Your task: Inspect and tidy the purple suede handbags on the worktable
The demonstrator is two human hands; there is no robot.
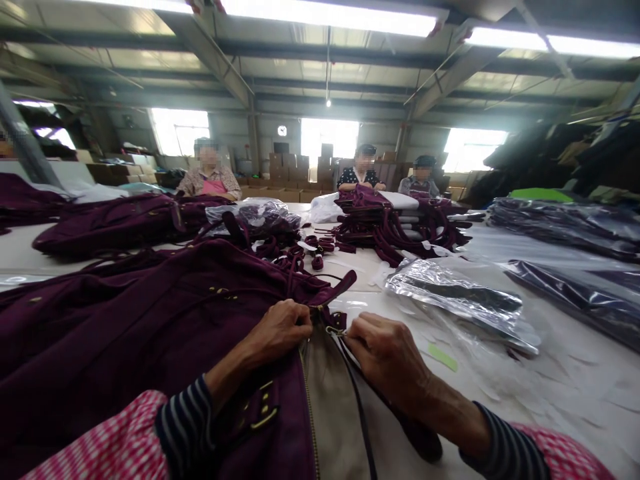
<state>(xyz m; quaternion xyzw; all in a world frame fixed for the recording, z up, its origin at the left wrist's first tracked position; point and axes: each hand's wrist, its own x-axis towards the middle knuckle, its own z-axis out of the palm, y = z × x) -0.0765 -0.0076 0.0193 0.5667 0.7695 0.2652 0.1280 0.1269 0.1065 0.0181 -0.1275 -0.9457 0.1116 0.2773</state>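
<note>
Pink-and-white checked sleeves (117,437) with navy striped cuffs (185,423) are reaching in from the bottom corners, over a plum fabric bag (165,320) that is lying across the left and middle of the white table (575,393). Its brass-toothed zipper (310,407) is standing unzipped, and beige lining (333,400) is showing beside the teeth. The left hand (280,327) is clamping the bag's edge near the upper end of the zipper, its fingers curling tightly together. The right hand (385,353) is pinching the near end of a metal snap hook (335,331), just beside the left one. A brass buckle (265,419) is glinting on the bag below the left wrist. To the right, a green slip (443,357) and a clear plastic package (455,290) are lying on the table. Farther back, a stack of plum bags (370,220) is rising near the middle, while three people, one wearing a pink apron (214,189), are sitting or standing along the far side. Fluorescent tubes (330,17) are glowing overhead.
</note>
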